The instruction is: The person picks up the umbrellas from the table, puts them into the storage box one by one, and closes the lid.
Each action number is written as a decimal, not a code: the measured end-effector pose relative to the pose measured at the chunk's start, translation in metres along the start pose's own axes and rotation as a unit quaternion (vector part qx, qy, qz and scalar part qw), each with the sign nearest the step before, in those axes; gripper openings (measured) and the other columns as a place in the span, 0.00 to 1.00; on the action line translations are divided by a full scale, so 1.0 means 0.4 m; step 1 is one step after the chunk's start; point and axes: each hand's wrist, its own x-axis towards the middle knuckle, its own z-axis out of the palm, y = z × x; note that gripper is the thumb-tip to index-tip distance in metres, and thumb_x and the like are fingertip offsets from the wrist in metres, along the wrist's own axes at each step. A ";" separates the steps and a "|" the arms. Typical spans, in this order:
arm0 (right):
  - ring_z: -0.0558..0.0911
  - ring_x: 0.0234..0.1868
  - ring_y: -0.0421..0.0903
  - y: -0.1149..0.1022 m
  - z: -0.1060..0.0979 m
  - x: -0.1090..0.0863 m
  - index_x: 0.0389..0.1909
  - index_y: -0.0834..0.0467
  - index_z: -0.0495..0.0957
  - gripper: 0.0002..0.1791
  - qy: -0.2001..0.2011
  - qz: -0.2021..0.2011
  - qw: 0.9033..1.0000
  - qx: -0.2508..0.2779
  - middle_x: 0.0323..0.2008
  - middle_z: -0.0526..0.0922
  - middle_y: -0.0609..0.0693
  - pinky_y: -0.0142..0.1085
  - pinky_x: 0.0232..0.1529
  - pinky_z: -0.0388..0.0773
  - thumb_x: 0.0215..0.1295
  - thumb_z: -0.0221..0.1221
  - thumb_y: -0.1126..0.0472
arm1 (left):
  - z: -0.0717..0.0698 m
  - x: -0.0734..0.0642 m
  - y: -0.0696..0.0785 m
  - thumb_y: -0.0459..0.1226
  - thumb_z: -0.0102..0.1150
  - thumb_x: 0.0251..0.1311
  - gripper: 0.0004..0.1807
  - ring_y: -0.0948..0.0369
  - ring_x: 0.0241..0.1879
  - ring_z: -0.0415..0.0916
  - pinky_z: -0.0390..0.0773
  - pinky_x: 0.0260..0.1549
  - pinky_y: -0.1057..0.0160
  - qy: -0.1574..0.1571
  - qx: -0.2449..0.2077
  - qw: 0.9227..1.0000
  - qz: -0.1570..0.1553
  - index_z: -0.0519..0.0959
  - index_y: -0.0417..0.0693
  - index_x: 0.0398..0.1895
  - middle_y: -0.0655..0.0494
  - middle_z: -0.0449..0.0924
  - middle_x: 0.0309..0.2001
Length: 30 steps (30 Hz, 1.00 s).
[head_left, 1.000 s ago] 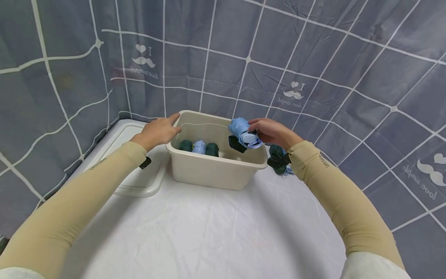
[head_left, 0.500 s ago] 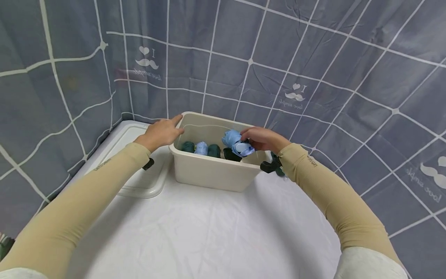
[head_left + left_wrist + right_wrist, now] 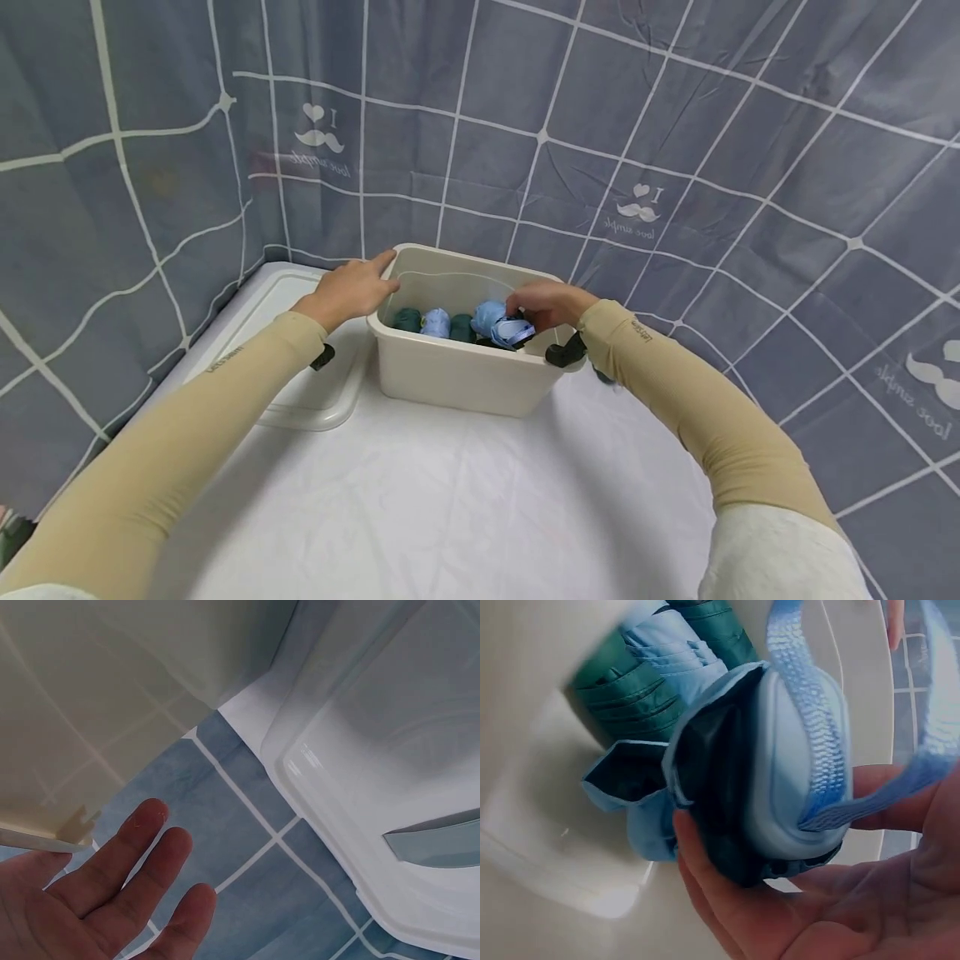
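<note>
A folded light blue umbrella (image 3: 489,319) is in my right hand (image 3: 546,302), low inside a cream storage bin (image 3: 450,375). In the right wrist view, my thumb and fingers grip its handle end (image 3: 802,765), where a blue wrist strap (image 3: 821,742) loops out. Folded umbrellas line the bin beside it: a dark green one (image 3: 407,320), a pale blue one (image 3: 436,322) and another green one (image 3: 462,328). My left hand (image 3: 352,290) rests on the bin's left rim, the thumb pointing inward. Its other fingers (image 3: 176,847) extend loosely outside the wall in the left wrist view.
A white lid (image 3: 300,400) lies on the white-covered table (image 3: 450,500), left of the bin. Part of a dark green item (image 3: 604,377) shows right of the bin, mostly behind my right wrist. A grey-blue gridded curtain (image 3: 420,142) hangs behind.
My right hand has carried the light blue umbrella left and down into the bin, next to the green one. The left hand keeps its place on the rim.
</note>
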 end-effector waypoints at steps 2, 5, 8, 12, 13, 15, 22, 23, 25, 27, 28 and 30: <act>0.77 0.39 0.45 -0.002 0.001 0.001 0.51 0.69 0.65 0.14 -0.008 0.002 1.000 -0.012 0.46 0.71 0.59 0.34 0.41 0.79 0.69 0.46 0.66 | -0.002 0.000 0.000 0.53 0.37 0.74 0.38 0.34 0.66 0.68 0.74 0.50 0.33 0.002 0.002 1.000 0.001 0.45 0.57 0.83 0.38 0.64 0.74; 0.75 0.50 0.49 -0.008 0.005 0.005 0.65 0.69 0.60 0.23 -0.034 0.008 0.999 -0.025 0.59 0.67 0.61 0.38 0.53 0.78 0.71 0.44 0.67 | -0.005 0.001 -0.001 0.53 0.37 0.73 0.38 0.34 0.64 0.70 0.75 0.49 0.33 0.000 0.002 1.000 0.003 0.45 0.56 0.83 0.37 0.64 0.73; 0.67 0.67 0.53 -0.016 0.012 0.010 0.79 0.63 0.44 0.35 -0.073 0.019 0.997 -0.030 0.75 0.53 0.62 0.47 0.68 0.68 0.73 0.41 0.70 | -0.006 0.001 -0.005 0.53 0.37 0.73 0.38 0.34 0.66 0.68 0.74 0.50 0.33 -0.005 0.001 1.000 0.002 0.45 0.55 0.83 0.37 0.63 0.74; 0.59 0.75 0.59 -0.027 0.019 0.018 0.82 0.57 0.35 0.42 -0.097 0.031 0.994 -0.050 0.79 0.46 0.66 0.56 0.71 0.64 0.74 0.44 0.71 | -0.005 0.001 -0.007 0.53 0.37 0.73 0.38 0.34 0.67 0.67 0.73 0.51 0.32 -0.008 0.001 1.000 -0.002 0.45 0.55 0.83 0.37 0.62 0.74; 0.62 0.74 0.61 -0.029 0.019 0.020 0.82 0.57 0.35 0.42 -0.099 0.029 0.993 -0.063 0.77 0.50 0.70 0.57 0.69 0.66 0.74 0.45 0.70 | -0.004 0.002 -0.006 0.53 0.37 0.73 0.38 0.34 0.67 0.67 0.73 0.52 0.32 -0.008 0.001 1.000 -0.001 0.45 0.55 0.83 0.37 0.62 0.74; 0.66 0.72 0.63 -0.034 0.017 0.022 0.82 0.55 0.37 0.41 -0.107 0.028 0.990 -0.091 0.74 0.55 0.73 0.57 0.66 0.70 0.75 0.47 0.68 | -0.003 0.004 -0.003 0.53 0.37 0.73 0.38 0.34 0.67 0.67 0.74 0.51 0.33 -0.006 0.001 1.000 0.002 0.45 0.55 0.83 0.37 0.63 0.74; 0.66 0.73 0.66 -0.037 0.002 0.051 0.82 0.52 0.41 0.40 -0.151 0.063 0.974 -0.158 0.75 0.55 0.71 0.66 0.65 0.66 0.77 0.51 0.59 | 0.000 0.007 0.002 0.54 0.37 0.74 0.38 0.34 0.67 0.67 0.73 0.52 0.33 -0.006 -0.001 1.000 0.004 0.45 0.57 0.83 0.39 0.62 0.75; 0.64 0.74 0.65 -0.034 0.000 0.056 0.82 0.52 0.40 0.40 -0.159 0.070 0.971 -0.163 0.76 0.53 0.71 0.67 0.66 0.64 0.77 0.51 0.58 | 0.001 0.006 0.002 0.54 0.37 0.74 0.38 0.34 0.68 0.66 0.73 0.53 0.33 -0.007 -0.002 1.000 0.003 0.45 0.57 0.83 0.39 0.62 0.75; 0.60 0.76 0.65 -0.027 -0.002 0.064 0.82 0.51 0.40 0.40 -0.173 0.083 0.967 -0.169 0.77 0.51 0.69 0.69 0.66 0.61 0.78 0.50 0.57 | 0.002 0.006 0.000 0.54 0.37 0.74 0.38 0.34 0.68 0.66 0.72 0.53 0.32 -0.008 -0.002 1.000 0.002 0.45 0.56 0.83 0.39 0.62 0.75; 0.58 0.77 0.64 -0.023 -0.005 0.071 0.82 0.50 0.39 0.40 -0.184 0.086 0.963 -0.176 0.78 0.50 0.69 0.70 0.66 0.60 0.78 0.50 0.55 | 0.002 0.005 -0.002 0.53 0.37 0.74 0.38 0.34 0.67 0.66 0.73 0.53 0.32 -0.005 0.001 1.000 0.002 0.45 0.56 0.83 0.39 0.62 0.75; 0.57 0.77 0.64 -0.023 -0.007 0.074 0.82 0.50 0.39 0.40 -0.188 0.085 0.962 -0.179 0.78 0.49 0.68 0.71 0.66 0.59 0.79 0.49 0.55 | 0.001 0.006 -0.002 0.53 0.37 0.73 0.38 0.34 0.67 0.67 0.73 0.52 0.32 -0.003 0.001 1.000 0.002 0.45 0.56 0.83 0.39 0.62 0.75; 0.56 0.78 0.63 -0.022 -0.010 0.079 0.82 0.50 0.39 0.39 -0.192 0.084 0.961 -0.178 0.78 0.49 0.68 0.72 0.65 0.59 0.79 0.48 0.55 | 0.000 0.007 -0.004 0.53 0.38 0.73 0.38 0.34 0.66 0.68 0.73 0.52 0.32 -0.002 0.003 1.000 0.002 0.46 0.56 0.83 0.38 0.62 0.74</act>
